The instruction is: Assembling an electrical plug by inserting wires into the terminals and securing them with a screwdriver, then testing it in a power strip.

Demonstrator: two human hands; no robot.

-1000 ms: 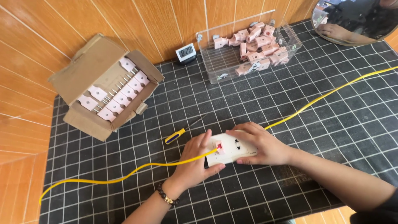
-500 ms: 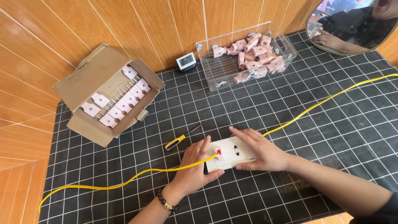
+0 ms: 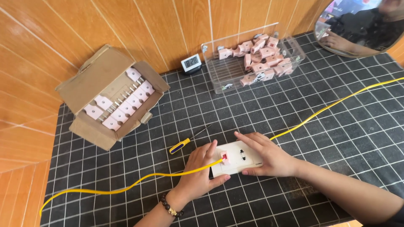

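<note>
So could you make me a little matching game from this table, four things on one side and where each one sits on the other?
Things:
1. cardboard box
2. clear bin
3. screwdriver
4. white socket plate

Places:
A. under both hands
B. lying on the mat just beyond the left hand
C. far left, flaps open, pink parts in rows
D. against the back wall, pink parts in a loose heap

Pairs: 1-C, 2-D, 3-B, 4-A
</note>
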